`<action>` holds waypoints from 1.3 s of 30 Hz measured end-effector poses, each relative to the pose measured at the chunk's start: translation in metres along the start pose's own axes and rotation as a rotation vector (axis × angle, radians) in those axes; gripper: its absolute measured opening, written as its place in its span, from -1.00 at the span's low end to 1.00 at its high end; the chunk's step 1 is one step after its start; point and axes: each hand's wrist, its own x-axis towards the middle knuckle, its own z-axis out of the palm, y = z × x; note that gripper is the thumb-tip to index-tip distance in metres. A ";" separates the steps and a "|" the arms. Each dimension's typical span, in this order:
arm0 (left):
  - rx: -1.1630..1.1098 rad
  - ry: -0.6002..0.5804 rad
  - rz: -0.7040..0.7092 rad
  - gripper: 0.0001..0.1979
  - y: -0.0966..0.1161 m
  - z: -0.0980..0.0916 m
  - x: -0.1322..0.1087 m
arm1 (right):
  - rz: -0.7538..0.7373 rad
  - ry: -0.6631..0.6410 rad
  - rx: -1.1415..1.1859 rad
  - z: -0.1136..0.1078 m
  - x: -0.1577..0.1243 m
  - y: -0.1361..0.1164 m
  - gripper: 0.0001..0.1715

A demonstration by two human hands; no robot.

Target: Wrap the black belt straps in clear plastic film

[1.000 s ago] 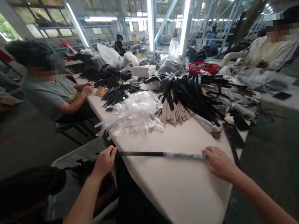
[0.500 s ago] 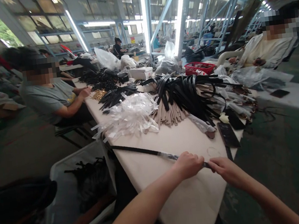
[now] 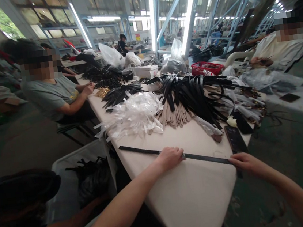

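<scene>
A long black strap (image 3: 206,158) stretches across the near part of the pale table. My left hand (image 3: 171,157) is closed around it near the middle, where a bit of clear plastic shows at the fingers. The strap's far end lies out to the left, past that hand. At the right end of the strap, my right hand (image 3: 241,162) pinches it between thumb and fingers, just beyond the table's edge. Most of the plastic under my left hand is hidden.
White plastic strips (image 3: 137,115) lie heaped ahead, beside a pile of black straps (image 3: 190,90). A phone (image 3: 235,138) rests near the right edge. Left stands a white bin (image 3: 62,172) of black pieces, with a co-worker (image 3: 23,214) close by. A red basket (image 3: 208,68) sits farther back.
My hands have moved apart: the left slid leftward along the strap with the clear plastic, the right moved right. A long bare length of strap now shows between them.
</scene>
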 end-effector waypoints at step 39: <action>-0.364 0.355 -0.205 -0.73 -0.027 0.016 -0.034 | 0.039 0.399 -0.072 0.005 0.232 -0.244 -0.51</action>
